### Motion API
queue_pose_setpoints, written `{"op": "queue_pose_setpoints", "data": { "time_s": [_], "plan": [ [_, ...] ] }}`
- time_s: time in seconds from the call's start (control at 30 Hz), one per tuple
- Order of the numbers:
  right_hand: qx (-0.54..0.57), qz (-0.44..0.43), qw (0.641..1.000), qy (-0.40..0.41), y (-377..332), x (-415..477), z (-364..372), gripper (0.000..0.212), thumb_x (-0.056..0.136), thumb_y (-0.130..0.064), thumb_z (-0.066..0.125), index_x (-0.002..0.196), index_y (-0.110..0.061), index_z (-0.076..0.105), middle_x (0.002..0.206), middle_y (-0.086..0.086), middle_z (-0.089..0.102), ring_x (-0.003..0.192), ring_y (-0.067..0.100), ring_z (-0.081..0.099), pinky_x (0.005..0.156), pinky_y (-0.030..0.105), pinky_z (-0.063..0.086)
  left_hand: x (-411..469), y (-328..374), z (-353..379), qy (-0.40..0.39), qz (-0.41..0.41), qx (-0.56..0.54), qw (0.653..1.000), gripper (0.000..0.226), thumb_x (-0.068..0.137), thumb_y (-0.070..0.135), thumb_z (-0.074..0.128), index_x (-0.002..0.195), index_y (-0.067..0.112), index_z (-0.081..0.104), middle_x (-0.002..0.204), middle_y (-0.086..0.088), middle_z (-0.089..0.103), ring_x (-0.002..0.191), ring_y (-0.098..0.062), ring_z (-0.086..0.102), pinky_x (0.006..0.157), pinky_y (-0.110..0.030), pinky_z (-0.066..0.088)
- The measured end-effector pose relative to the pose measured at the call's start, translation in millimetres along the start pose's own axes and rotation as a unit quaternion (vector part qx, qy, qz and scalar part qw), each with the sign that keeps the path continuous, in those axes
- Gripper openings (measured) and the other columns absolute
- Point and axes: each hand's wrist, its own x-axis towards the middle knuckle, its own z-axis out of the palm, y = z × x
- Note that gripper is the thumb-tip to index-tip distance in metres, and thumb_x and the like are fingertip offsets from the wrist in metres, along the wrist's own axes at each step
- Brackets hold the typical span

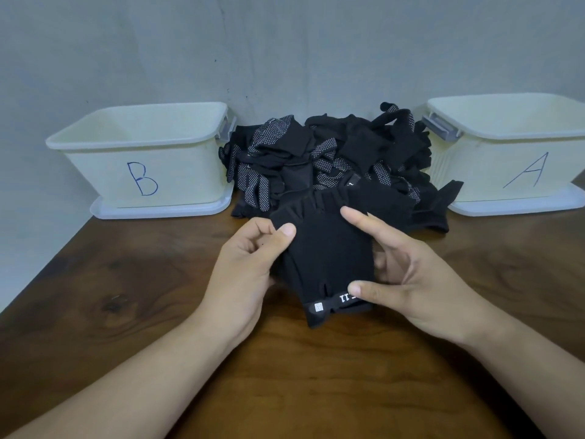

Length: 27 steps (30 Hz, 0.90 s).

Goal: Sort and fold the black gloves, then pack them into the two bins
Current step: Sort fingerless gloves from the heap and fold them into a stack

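Black glove (326,258) pinched at its sides by left hand (243,267) and right hand (414,274)

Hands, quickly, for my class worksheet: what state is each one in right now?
Left hand: holds the black glove by its left edge, thumb on top.
Right hand: holds the same glove's right side, thumb on the cuff.

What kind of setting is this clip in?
Likely a makeshift indoor sorting station: wooden table against a bare grey wall, cream bin B and bin A, pile of black gloves between them.
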Motion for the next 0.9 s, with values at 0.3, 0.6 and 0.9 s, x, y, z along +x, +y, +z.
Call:
{"op": "queue_pose_setpoints", "data": {
  "time_s": [0.3, 0.6, 0.9],
  "plan": [
    [-0.007, 0.016, 0.999, 0.029, 1.8, 0.4, 8.4, 0.091, 0.091, 0.011, 0.075, 0.162, -0.035, 0.041, 0.167, -0.011, 0.044, 0.149, 0.015, 0.050, 0.127, 0.044, 0.036, 2.7, -1.8, -2.5, 0.038, 0.054, 0.033, 0.997, 0.039, 0.099, 0.050, 0.069, 0.095, 0.012, 0.060, 0.096, -0.012, 0.066, 0.091, -0.028, 0.060, 0.080, -0.050, 0.051],
    [0.080, 0.021, 0.993, 0.087, 0.0, 2.2, -2.3, 0.090, 0.089, 0.013, 0.069, 0.163, -0.027, 0.037, 0.158, -0.013, 0.055, 0.142, 0.019, 0.058, 0.119, 0.037, 0.044, 3.4, 0.3, -3.9, 0.060, -0.003, -0.022, 0.998, 0.012, 0.095, 0.010, 0.074, 0.105, 0.015, 0.068, 0.070, 0.003, 0.063, 0.078, -0.015, 0.068, 0.075, -0.029, 0.063],
    [0.151, -0.003, 0.970, 0.189, -4.3, 6.1, 7.4, 0.086, 0.090, 0.014, 0.065, 0.160, -0.032, 0.043, 0.141, -0.029, 0.064, 0.098, 0.004, 0.074, 0.089, 0.028, 0.062, -7.3, 3.6, 5.2, -0.162, -0.093, -0.056, 0.981, 0.058, 0.104, 0.056, 0.053, 0.157, 0.063, 0.028, 0.156, -0.003, 0.056, 0.132, -0.033, 0.064, 0.117, -0.054, 0.045]
  ]
}}
